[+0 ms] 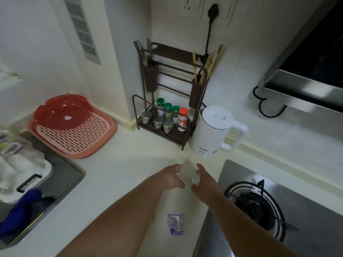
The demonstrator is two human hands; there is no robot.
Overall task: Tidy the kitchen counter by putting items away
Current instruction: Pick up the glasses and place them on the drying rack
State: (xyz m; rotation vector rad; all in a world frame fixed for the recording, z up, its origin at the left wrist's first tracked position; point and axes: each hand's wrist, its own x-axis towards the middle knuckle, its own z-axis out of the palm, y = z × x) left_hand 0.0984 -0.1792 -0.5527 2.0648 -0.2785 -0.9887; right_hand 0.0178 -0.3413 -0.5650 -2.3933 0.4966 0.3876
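Two bare hands meet over the white counter and hold one clear glass between them. The left hand wraps around the glass from the left side, and the right hand wraps around it from the right side, so both hands are closed on it. The glass is just in front of the white kettle and close to the left edge of the stove; I cannot tell if it sits on the counter or is lifted a bit. A small purple packet lies flat on the counter between the two arms, nearer to the person. Behind the glass, in the corner, stands a dark rack. Its bottom shelf holds spice jars with green and red caps and some small metal tins. Chopsticks stick up from a cup on the right side of the rack. To the left, a pink tray lies on the counter with a red bowl resting on its back part. At the far left is the sink, with a white basket and a blue cloth in it. A black plug sits in the wall socket above the rack.
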